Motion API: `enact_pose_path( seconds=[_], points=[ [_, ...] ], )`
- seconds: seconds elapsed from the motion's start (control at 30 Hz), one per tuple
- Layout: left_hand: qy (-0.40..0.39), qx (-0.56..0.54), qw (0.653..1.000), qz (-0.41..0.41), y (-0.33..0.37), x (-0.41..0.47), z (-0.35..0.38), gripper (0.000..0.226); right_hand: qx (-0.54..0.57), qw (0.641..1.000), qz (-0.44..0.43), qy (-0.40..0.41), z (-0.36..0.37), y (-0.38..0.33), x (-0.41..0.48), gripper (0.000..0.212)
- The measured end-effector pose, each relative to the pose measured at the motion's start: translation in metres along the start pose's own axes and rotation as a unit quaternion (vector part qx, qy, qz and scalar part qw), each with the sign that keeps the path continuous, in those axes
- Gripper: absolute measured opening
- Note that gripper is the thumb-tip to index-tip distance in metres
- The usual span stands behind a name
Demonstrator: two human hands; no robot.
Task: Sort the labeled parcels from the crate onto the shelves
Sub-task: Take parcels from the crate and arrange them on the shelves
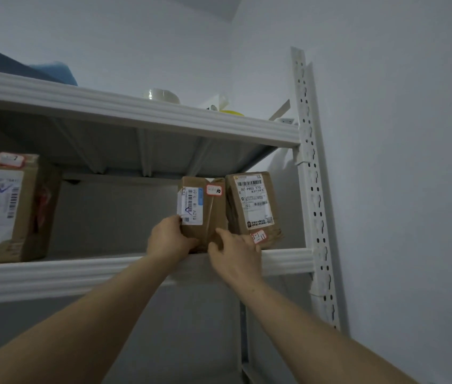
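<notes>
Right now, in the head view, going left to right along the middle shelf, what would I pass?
First the large parcel tagged 7 → parcel tagged 10, held by the left hand and right hand → parcel tagged 11 → white shelf upright.

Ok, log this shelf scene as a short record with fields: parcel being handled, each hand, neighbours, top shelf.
parcel: small brown parcel marked 10, upright at the middle shelf's front edge
left hand: grips its lower left corner
right hand: holds its lower right edge
neighbours: parcel marked 11 close on its right; large parcel marked 7 far left
top shelf: tape roll
</notes>
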State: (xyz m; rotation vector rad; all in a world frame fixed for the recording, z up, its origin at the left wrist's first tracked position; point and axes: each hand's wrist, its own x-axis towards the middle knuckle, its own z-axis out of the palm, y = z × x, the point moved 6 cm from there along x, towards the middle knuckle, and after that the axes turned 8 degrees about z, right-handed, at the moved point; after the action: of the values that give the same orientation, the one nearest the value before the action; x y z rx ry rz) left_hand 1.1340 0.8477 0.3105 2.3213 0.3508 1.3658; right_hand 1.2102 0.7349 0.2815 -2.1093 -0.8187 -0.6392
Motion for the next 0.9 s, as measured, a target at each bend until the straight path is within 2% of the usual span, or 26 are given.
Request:
enact_pose_path(
  seconds=[0.37,0.73,0.8,0.9],
  points=[
    [-0.016,0.060,0.998,-0.025,0.005,0.004,0.010,0.027,-0.056,0.998,0.022,0.015,0.007,0.005,0.000,0.039],
    [-0.025,0.055,0.997,-0.039,0.007,-0.002,0.010,0.023,-0.031,0.999,0.043,0.001,0.001,0.005,-0.004,0.040],
    [-0.018,0.066,0.997,-0.039,0.010,-0.007,0.004,0.014,-0.025,0.999,0.038,0.007,-0.002,0.008,-0.010,0.041],
    [0.013,0.080,0.996,-0.025,0.021,-0.020,-0.008,0.015,-0.015,0.998,0.049,0.032,-0.011,0.015,-0.020,0.042]
  ],
)
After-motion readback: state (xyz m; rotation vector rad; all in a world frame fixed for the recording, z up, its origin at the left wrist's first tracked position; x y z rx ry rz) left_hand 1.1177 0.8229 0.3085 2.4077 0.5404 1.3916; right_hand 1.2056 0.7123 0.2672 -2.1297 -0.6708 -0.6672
